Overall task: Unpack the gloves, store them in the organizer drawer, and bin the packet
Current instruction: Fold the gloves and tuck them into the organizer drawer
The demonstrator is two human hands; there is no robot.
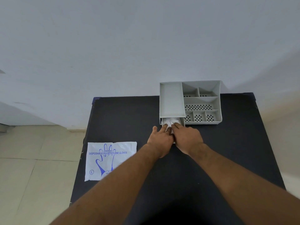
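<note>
A grey organizer [203, 101] stands at the far right of the black table [129, 114]. Its drawer [182, 121] is pulled out toward me at the organizer's left front. Crumpled white gloves [170, 121] lie inside the drawer. My left hand [159, 139] and my right hand [186, 138] meet over the drawer's front, fingertips pressed on the gloves. The drawer's front edge is hidden under my hands. The white glove packet [110, 158], printed in blue, lies flat at the table's left edge, partly behind my left forearm.
The organizer has several open compartments with perforated floors and one long plain tray on top. A pale wall rises right behind the table. Beige floor tiles [32, 168] lie to the left, below the table edge.
</note>
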